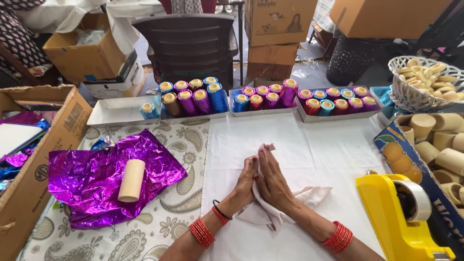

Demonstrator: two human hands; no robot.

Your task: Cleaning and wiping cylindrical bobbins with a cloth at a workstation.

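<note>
White cloth (270, 212) lies on the white table cover (309, 145) at centre, and we press it between both palms. Our left hand (247, 180) and right hand (271, 181) are flat, fingers extended, pressed together on the cloth. Purple foil (92, 181) with a cream cylinder (131, 180) lies to the left; a yellow tape dispenser (398, 217) stands at right.

White cloth (270, 212) mostly hidden, pressed between left hand (247, 181) and right hand (272, 181); only a tip above the fingers and folds below the wrists show. Palms hidden, pressed together. Both forearms cut off by bottom edge. Yellow tape dispenser (398, 217) cut by bottom and right edges. Open carton (29, 159) at left cut by frame, contents partly hidden. Basket (425, 82) and box of bare tubes (437, 145) cut by right edge. Chair (188, 43) base hidden behind trays.
</note>
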